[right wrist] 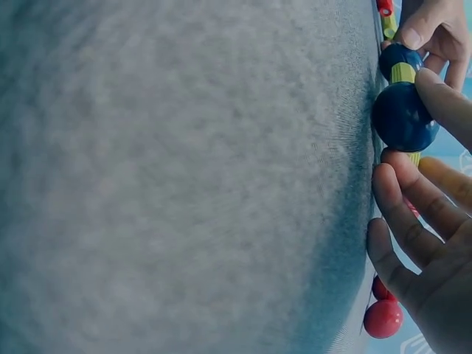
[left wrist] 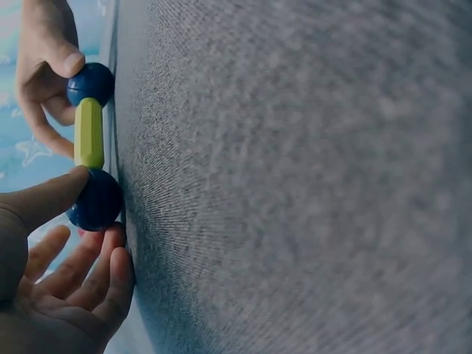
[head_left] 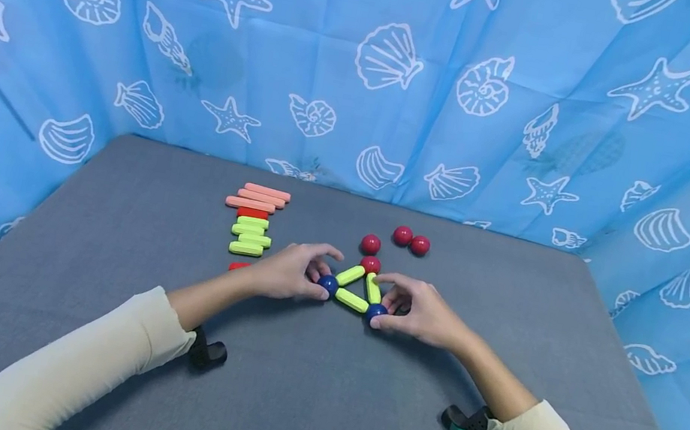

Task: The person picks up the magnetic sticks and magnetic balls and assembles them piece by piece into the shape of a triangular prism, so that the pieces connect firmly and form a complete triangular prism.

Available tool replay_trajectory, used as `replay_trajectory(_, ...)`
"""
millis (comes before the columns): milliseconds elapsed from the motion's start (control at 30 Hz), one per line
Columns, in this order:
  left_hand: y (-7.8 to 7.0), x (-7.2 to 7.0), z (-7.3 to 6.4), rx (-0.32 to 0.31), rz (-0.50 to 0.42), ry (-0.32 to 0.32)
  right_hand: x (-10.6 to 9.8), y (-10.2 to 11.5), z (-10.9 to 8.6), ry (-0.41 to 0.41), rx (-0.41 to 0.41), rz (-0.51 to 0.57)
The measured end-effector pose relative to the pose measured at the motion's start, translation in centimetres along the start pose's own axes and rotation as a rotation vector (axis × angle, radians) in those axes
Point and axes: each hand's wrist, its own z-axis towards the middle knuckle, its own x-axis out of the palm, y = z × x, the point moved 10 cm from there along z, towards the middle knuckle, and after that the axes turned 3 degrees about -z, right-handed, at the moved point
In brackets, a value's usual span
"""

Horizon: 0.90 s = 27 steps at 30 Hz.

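Note:
A flat triangle lies on the table, made of yellow-green rods [head_left: 352, 300] joined by balls that look like magnetic building pieces. Its far corner is a red ball [head_left: 370, 264]. The left corner, a blue ball [head_left: 328, 286], is pinched between the thumb and fingers of my left hand [head_left: 289, 271]. My right hand [head_left: 427, 314] grips the other blue ball [head_left: 375, 314] at the near right corner. In the left wrist view one yellow-green rod [left wrist: 88, 134] spans the two blue balls. The right wrist view shows the thumb on the right-hand ball [right wrist: 404, 118], with fingers beneath it.
Loose red balls [head_left: 402, 236] sit beyond the triangle, one of them [head_left: 370, 244] close to its far corner. Left of it lies a column of salmon rods [head_left: 251, 205], red rods [head_left: 252, 214] and yellow-green rods [head_left: 246, 249]. A blue shell-patterned curtain [head_left: 365, 97] borders the grey table [head_left: 313, 407].

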Motion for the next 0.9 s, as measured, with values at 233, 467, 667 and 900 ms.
replay_trajectory(233,0.0,0.0,0.0,0.005,-0.003,0.006,0.0,0.1,-0.1,0.0,-0.003,-0.002)
replay_trajectory(467,0.0,-0.1,0.0,0.004,-0.01,0.006,-0.1,0.4,-0.2,0.003,-0.001,0.001)
replay_trajectory(667,0.0,0.1,-0.3,0.025,-0.024,0.02,0.0,0.3,-0.3,0.01,0.004,-0.005)
replay_trajectory(900,-0.5,-0.9,-1.4,0.068,-0.037,0.047,0.0,0.3,-0.3,0.006,-0.017,-0.019)
